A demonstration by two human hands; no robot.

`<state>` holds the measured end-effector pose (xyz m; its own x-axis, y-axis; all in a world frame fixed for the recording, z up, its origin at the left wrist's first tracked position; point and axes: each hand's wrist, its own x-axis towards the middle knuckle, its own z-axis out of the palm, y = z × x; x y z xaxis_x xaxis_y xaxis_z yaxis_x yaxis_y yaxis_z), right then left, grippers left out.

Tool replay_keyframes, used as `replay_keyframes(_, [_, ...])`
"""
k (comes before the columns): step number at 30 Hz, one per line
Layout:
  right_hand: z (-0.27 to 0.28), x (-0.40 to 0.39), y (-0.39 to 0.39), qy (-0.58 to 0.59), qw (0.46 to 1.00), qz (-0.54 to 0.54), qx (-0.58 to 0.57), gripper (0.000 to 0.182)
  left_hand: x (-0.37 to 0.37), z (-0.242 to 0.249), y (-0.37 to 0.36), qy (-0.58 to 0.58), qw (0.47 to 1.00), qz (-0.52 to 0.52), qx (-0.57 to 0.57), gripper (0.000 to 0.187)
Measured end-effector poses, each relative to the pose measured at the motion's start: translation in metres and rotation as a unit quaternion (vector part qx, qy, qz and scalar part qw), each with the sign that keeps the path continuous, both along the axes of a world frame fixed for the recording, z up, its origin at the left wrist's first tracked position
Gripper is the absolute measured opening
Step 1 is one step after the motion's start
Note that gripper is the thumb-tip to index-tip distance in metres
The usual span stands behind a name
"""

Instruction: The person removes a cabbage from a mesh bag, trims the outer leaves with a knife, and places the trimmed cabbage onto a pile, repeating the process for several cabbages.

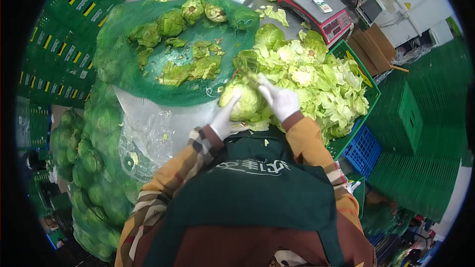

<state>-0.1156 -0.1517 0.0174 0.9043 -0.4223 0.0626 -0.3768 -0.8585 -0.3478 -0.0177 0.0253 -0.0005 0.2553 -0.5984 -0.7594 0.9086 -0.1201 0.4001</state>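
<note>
Above the apron, a round cabbage (long axis indistinct) — left hand cupping it, right hand blurred, grip unclear

A produce-packing workroom, shown by stacked green crates, a weighing scale and netted cabbages.

The cabbage looks smooth, the mesh sack rough, the plastic sheet glossy, the cloth apron and cardboard box matt.
</note>
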Motion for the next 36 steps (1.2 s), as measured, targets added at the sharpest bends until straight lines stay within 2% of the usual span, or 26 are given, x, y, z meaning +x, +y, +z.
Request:
replay_keyframes(1, [-0.013, -0.007, 0.004, -0.069, 0.996, 0.022, -0.052, 0.037, -0.008, -0.016, -0.005, -0.070, 0.996, 0.044, 0.017, 0.071])
replay_keyframes(2, [-0.023, -0.012, 0.005, -0.136, 0.984, 0.045, -0.104, 0.039, -0.006, -0.021, -0.005, -0.070, 0.996, 0.045, 0.016, 0.071])
replay_keyframes(3, [-0.029, -0.021, -0.004, -0.108, 0.993, 0.009, -0.056, 0.038, -0.003, -0.027, -0.002, -0.078, 0.996, 0.039, 0.003, 0.070])
replay_keyframes(4, [-0.029, -0.027, -0.014, -0.161, 0.986, -0.031, -0.038, 0.037, -0.002, -0.035, 0.003, -0.084, 0.996, 0.034, -0.009, 0.069])
replay_keyframes(5, [-0.030, -0.034, -0.033, -0.092, 0.987, -0.131, 0.032, 0.040, 0.001, -0.047, 0.010, -0.091, 0.995, 0.027, -0.026, 0.069])
replay_keyframes(7, [-0.019, -0.048, -0.079, -0.213, 0.932, -0.243, 0.161, 0.046, -0.001, -0.030, 0.012, -0.114, 0.992, 0.036, -0.027, 0.071])
replay_keyframes(8, [-0.045, -0.065, -0.117, -0.197, 0.949, -0.244, 0.044, 0.048, -0.003, -0.023, 0.011, -0.134, 0.990, 0.045, -0.026, 0.073])
replay_keyframes(9, [-0.035, -0.067, -0.115, -0.109, 0.956, -0.270, 0.025, 0.051, -0.004, -0.027, 0.005, -0.135, 0.990, 0.039, -0.028, 0.073])
replay_keyframes(10, [-0.017, -0.068, -0.108, -0.020, 0.956, -0.294, 0.007, 0.055, -0.005, -0.033, -0.006, -0.267, 0.963, 0.033, -0.024, 0.078])
replay_keyframes(11, [-0.007, -0.065, -0.088, -0.075, 0.968, -0.230, 0.071, 0.058, -0.009, -0.038, -0.015, -0.390, 0.920, 0.027, -0.019, 0.083])
replay_keyframes(12, [-0.002, -0.061, -0.063, -0.128, 0.969, -0.164, 0.135, 0.061, -0.012, -0.034, -0.024, -0.387, 0.922, 0.020, -0.021, 0.083])
replay_keyframes(14, [0.000, -0.056, -0.031, -0.032, 0.998, -0.036, 0.041, 0.062, -0.013, -0.021, -0.047, -0.581, 0.812, -0.054, 0.006, 0.096])
replay_keyframes(15, [-0.008, -0.054, -0.020, -0.030, 0.999, -0.031, 0.015, 0.062, -0.011, -0.028, -0.056, -0.635, 0.767, -0.082, 0.045, 0.100])
replay_keyframes(18, [-0.028, -0.049, -0.012, -0.023, 0.999, -0.049, -0.002, 0.059, -0.020, -0.023, -0.070, -0.644, 0.747, -0.145, 0.079, 0.097])
replay_keyframes(19, [-0.031, -0.049, -0.012, -0.015, 0.998, -0.068, 0.009, 0.057, -0.023, -0.022, -0.070, -0.676, 0.718, -0.142, 0.087, 0.097])
replay_keyframes(22, [-0.033, -0.050, -0.022, -0.035, 0.996, -0.080, 0.033, 0.047, -0.017, -0.019, -0.066, -0.659, 0.733, -0.155, 0.067, 0.096])
replay_keyframes(26, [-0.080, -0.061, -0.083, -0.123, 0.951, -0.245, 0.139, 0.039, -0.013, -0.026, -0.052, -0.619, 0.772, -0.144, 0.016, 0.094])
replay_keyframes(27, [-0.074, -0.071, -0.090, -0.077, 0.945, -0.278, 0.153, 0.040, -0.005, -0.040, -0.047, -0.593, 0.795, -0.124, -0.008, 0.094])
replay_keyframes(28, [-0.105, -0.084, -0.111, -0.101, 0.943, -0.289, 0.127, 0.041, 0.003, -0.054, -0.043, -0.565, 0.818, -0.102, -0.031, 0.094])
replay_keyframes(29, [-0.097, -0.084, -0.118, -0.037, 0.941, -0.313, 0.122, 0.044, 0.006, -0.054, -0.039, -0.497, 0.862, -0.081, -0.054, 0.094])
replay_keyframes(30, [-0.093, -0.087, -0.120, 0.031, 0.934, -0.336, 0.119, 0.047, 0.003, -0.056, -0.034, -0.497, 0.863, -0.079, -0.050, 0.094])
replay_keyframes(32, [-0.046, -0.073, -0.089, 0.038, 0.943, -0.318, 0.091, 0.052, -0.008, -0.021, -0.034, -0.265, 0.963, -0.018, 0.035, 0.093])
replay_keyframes(33, [-0.031, -0.065, -0.072, 0.041, 0.951, -0.302, 0.059, 0.058, -0.006, -0.032, -0.039, -0.263, 0.962, -0.015, 0.066, 0.090])
replay_keyframes(34, [-0.034, -0.064, -0.058, -0.088, 0.970, -0.205, 0.096, 0.064, -0.003, -0.042, -0.043, -0.263, 0.962, -0.015, 0.066, 0.090])
replay_keyframes(35, [-0.035, -0.058, -0.042, -0.123, 0.977, -0.143, 0.098, 0.063, -0.001, -0.049, -0.046, -0.309, 0.951, -0.014, 0.011, 0.092])
replay_keyframes(36, [-0.033, -0.053, -0.030, -0.113, 0.991, -0.065, 0.025, 0.064, 0.002, -0.055, -0.049, -0.354, 0.934, -0.015, -0.044, 0.095])
